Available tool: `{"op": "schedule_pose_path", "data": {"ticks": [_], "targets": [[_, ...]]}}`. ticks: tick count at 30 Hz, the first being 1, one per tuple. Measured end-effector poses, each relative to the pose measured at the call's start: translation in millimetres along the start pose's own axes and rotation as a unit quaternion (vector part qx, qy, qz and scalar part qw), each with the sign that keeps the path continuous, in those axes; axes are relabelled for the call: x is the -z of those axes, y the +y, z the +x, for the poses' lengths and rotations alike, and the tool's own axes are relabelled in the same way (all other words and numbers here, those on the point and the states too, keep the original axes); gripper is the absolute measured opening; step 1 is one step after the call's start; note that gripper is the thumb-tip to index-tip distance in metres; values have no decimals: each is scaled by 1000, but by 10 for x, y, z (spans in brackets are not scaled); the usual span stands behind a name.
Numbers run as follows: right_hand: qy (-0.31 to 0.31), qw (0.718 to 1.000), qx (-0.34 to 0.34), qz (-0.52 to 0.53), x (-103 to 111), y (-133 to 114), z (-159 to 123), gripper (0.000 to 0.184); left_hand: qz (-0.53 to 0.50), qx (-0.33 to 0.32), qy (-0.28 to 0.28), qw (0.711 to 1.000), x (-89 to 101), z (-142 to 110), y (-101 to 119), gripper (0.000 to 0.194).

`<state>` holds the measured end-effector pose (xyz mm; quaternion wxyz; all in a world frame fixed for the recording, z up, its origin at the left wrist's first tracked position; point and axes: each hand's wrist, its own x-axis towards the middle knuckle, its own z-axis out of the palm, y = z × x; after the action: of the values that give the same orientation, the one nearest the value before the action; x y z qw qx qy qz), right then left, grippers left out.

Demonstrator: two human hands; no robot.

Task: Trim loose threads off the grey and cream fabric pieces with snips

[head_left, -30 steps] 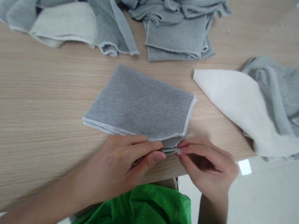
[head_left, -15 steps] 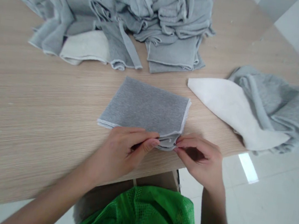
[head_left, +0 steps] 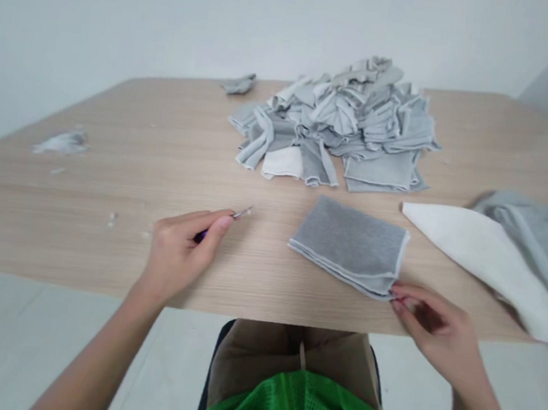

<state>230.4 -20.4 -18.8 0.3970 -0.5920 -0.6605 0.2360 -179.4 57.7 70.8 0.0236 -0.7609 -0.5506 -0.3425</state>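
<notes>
My left hand [head_left: 184, 248] is closed round a slim tool [head_left: 242, 213] with a metal tip and a dark blue part. Its exact kind is too small to make out, and a bit of pale fluff shows at the tip. Farther right lies a folded grey cloth [head_left: 351, 236] with white overlocked edges, several layers thick. The thumb and fingers of my right hand [head_left: 437, 326] pinch the cloth's near right corner; the rest of the cloth lies flat on the table.
Behind the cloth, a heap of grey and whitish cloths [head_left: 346, 121] covers part of the table [head_left: 116, 123]. At the right lies a crumpled grey and white cloth [head_left: 489, 254]. White lint [head_left: 62, 142] sits at the left, and a small grey scrap [head_left: 239, 84] by the wall.
My left hand has left the folded cloth and moved left, with the slim tool now showing in it. My right hand stays at the corner. The view has tilted up and swung left.
</notes>
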Motion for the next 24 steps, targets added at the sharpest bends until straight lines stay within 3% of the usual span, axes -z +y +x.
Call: {"op": "schedule_pose_path", "data": {"ticks": [2, 4, 7, 10, 14, 18, 24], "targets": [[2, 1000, -7, -12, -17, 57, 1, 21, 118, -4, -9, 993, 212, 16, -370, 33], [4, 1000, -14, -19, -30, 82, -5, 24, 260, 8, -59, 964, 397, 32, -704, 39], [15, 999, -19, -37, -45, 91, -28, 28, 334, 33, -86, 938, 619, 46, -1076, 41], [31, 998, -23, -56, -61, 119, -51, 29, 384, 58, -98, 916, 788, 26, -1295, 43], [37, 998, -30, -52, -77, 173, -60, 31, 417, 69, -139, 895, 937, -80, -1450, 48], [38, 998, -20, -52, -72, 166, -54, 31, 391, 35, -137, 909, 1027, -211, -1492, 45], [34, 998, -17, -48, -70, 127, -37, 27, 371, 94, -90, 920, 1157, -272, -1217, 40]]}}
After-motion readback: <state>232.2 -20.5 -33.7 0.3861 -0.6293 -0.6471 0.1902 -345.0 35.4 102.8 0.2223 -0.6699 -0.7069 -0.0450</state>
